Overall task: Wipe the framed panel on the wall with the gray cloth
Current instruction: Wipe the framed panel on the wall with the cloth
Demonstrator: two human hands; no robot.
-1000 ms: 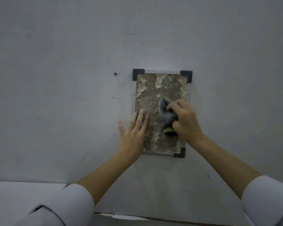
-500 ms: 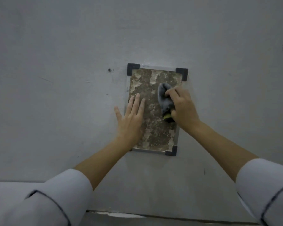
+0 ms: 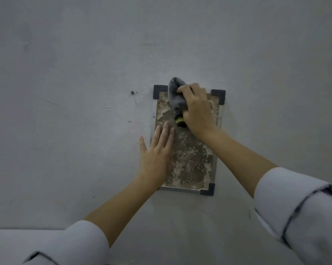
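Gripping gray cloth, right hand; left hand flat on framed panel.

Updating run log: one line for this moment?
right hand grips gray cloth at framed panel top | left hand flat on it

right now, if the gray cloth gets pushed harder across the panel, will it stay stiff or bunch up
Probably floppy: the gray cloth is crumpled in the right hand, its free end poking above the top of the framed panel. Likely light, since curled fingers alone hold it up. Pushed harder, it would probably bunch further.
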